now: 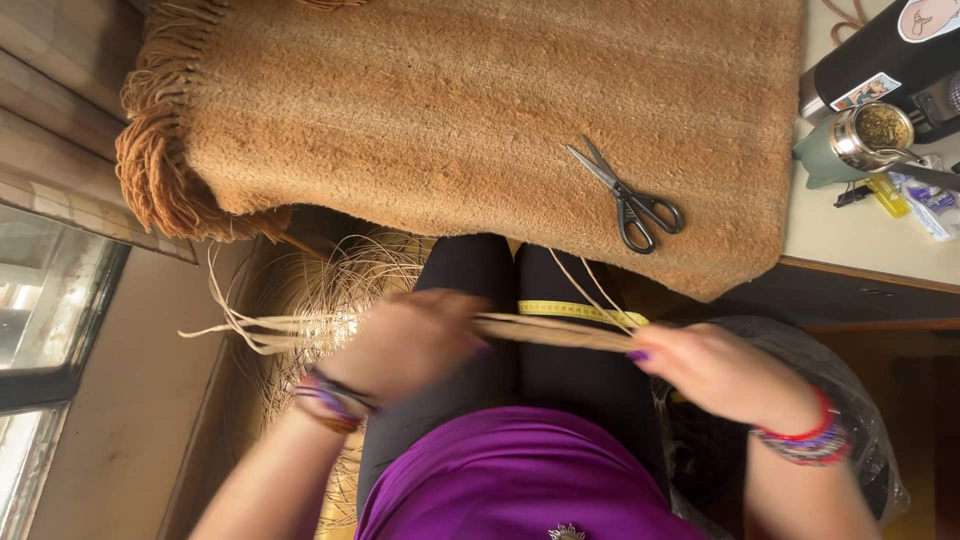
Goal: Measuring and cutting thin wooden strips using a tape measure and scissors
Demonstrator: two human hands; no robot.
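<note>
My left hand [410, 340] and my right hand [715, 370] both grip a thin bundle of pale straw fibres [560, 332] stretched across my lap. Loose ends of the bundle stick out to the left past my left hand, which is blurred by motion. A yellow measuring tape [575, 312] lies over my thigh just behind the bundle. Black-handled scissors [625, 195] rest on a tan woven blanket [450, 110] spread over the table in front of me.
A heap of loose straw [320, 290] lies on the floor at my left knee. At the right, a black flask [890, 50], a metal-rimmed cup [870, 135] and small items stand on the table. A clear plastic bag [850, 400] sits by my right arm.
</note>
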